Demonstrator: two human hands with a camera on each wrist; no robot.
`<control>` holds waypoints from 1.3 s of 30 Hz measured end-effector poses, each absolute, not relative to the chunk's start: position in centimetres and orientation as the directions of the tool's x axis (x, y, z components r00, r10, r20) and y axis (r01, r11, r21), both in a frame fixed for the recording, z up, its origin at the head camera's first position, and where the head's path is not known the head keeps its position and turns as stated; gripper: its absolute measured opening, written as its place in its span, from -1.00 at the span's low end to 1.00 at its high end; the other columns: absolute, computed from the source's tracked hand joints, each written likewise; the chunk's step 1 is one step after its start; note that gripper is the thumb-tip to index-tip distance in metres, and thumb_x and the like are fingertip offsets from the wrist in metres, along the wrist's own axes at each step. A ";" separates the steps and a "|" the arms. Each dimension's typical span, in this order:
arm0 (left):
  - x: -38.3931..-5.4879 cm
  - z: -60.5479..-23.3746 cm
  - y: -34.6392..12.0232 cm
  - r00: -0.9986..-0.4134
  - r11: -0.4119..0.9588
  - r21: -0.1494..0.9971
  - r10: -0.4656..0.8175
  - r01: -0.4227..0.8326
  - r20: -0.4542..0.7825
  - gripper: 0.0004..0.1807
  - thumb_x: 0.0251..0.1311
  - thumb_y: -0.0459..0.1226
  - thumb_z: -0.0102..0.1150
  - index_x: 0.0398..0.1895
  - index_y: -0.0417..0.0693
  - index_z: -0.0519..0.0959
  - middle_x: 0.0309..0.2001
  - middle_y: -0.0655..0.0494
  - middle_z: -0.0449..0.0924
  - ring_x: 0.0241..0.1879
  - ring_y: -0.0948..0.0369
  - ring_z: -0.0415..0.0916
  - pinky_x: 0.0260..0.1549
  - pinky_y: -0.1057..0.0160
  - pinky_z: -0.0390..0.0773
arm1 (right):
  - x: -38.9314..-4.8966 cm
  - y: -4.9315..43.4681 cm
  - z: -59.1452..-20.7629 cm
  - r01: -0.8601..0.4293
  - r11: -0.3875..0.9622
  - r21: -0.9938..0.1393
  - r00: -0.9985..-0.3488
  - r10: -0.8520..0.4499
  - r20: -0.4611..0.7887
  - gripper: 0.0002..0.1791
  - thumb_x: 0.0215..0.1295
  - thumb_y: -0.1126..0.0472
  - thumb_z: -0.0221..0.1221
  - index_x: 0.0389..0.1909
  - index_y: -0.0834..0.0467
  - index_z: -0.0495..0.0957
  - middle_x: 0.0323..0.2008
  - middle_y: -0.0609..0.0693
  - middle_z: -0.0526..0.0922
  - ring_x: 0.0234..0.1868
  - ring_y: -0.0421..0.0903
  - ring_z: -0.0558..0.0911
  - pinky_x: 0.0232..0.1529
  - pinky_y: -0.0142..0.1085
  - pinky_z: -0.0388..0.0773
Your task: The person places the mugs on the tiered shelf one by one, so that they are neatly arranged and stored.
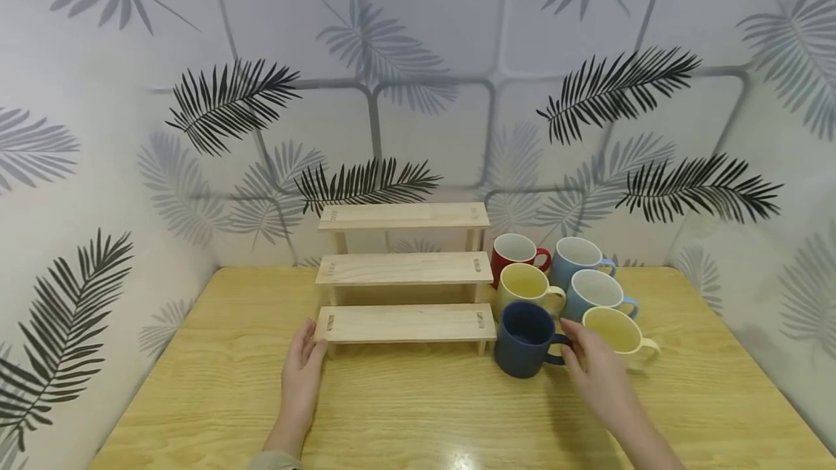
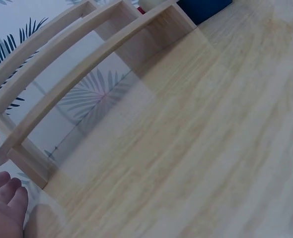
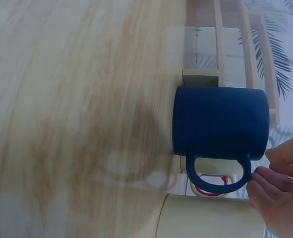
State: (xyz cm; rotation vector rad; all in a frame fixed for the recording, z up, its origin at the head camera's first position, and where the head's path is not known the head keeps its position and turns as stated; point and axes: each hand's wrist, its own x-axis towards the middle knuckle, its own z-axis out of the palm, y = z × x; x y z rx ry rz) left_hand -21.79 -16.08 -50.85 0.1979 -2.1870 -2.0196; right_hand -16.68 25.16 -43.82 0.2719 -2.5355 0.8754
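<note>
A three-tier wooden display stand (image 1: 405,323) stands on the table. My left hand (image 1: 303,365) grips the left end of its lowest tier. In the left wrist view the board's end lies between the thumb and the curled fingers (image 2: 7,191). Just off the stand's right end sits a dark blue mug (image 1: 521,343), upright, its handle to the right. My right hand (image 1: 597,368) pinches that handle (image 3: 218,188) with its fingertips, near the rim side. Beside that hand stands a pale yellow mug (image 1: 614,332), partly hidden by it.
Behind the blue mug stand another yellow mug (image 1: 522,283), a red mug (image 1: 512,249) and two light blue mugs, the nearer light blue mug (image 1: 594,292) next to the yellow ones. The wood-grain table (image 1: 405,412) meets a leaf-patterned backdrop (image 1: 424,129).
</note>
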 end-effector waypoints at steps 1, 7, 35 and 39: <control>-21.8 -51.0 -16.1 -0.979 0.081 0.997 -0.201 0.009 0.025 -0.33 0.44 -0.12 -0.06 0.50 -0.09 0.01 0.46 -0.06 0.03 0.40 0.00 0.04 0.36 0.06 0.15 | -16.8 25.1 -44.0 -0.332 0.785 -0.524 -0.876 -0.051 0.479 -0.58 0.15 0.56 0.19 0.07 0.50 0.43 -0.06 0.40 0.56 -0.08 0.27 0.58 -0.11 0.06 0.59; -21.8 -51.5 -16.1 -0.983 0.106 0.994 -0.179 0.014 0.033 -0.32 0.44 -0.10 -0.06 0.51 -0.07 -0.01 0.47 -0.05 -0.02 0.41 -0.01 0.01 0.35 0.07 0.15 | -17.1 24.9 -44.9 -0.382 0.831 -0.404 -0.830 -0.117 0.546 -0.49 0.07 0.60 0.22 0.11 0.50 0.40 -0.03 0.41 0.54 -0.03 0.34 0.53 -0.04 0.19 0.50; -21.8 -51.6 -15.8 -0.986 0.296 0.949 -0.093 0.105 0.138 -0.32 0.47 -0.22 -0.10 0.53 -0.01 -0.12 0.48 -0.11 -0.09 0.41 0.02 0.02 0.31 0.26 0.15 | -16.6 24.3 -46.9 -0.227 0.792 -0.566 -0.855 0.116 0.506 -0.80 0.08 0.41 0.35 -0.28 0.35 0.57 -0.34 0.14 0.65 -0.30 0.05 0.62 -0.35 -0.13 0.61; -21.7 -51.7 -15.7 -0.983 0.351 0.930 -0.098 0.112 0.155 -0.33 0.48 -0.12 -0.15 0.53 -0.01 -0.13 0.48 -0.10 -0.09 0.42 0.02 -0.01 0.33 0.18 0.15 | -16.7 24.6 -47.4 -0.207 0.731 -0.650 -0.877 0.156 0.454 -0.80 0.14 0.39 0.32 -0.23 0.31 0.55 -0.32 0.08 0.66 -0.32 -0.12 0.59 -0.40 -0.40 0.59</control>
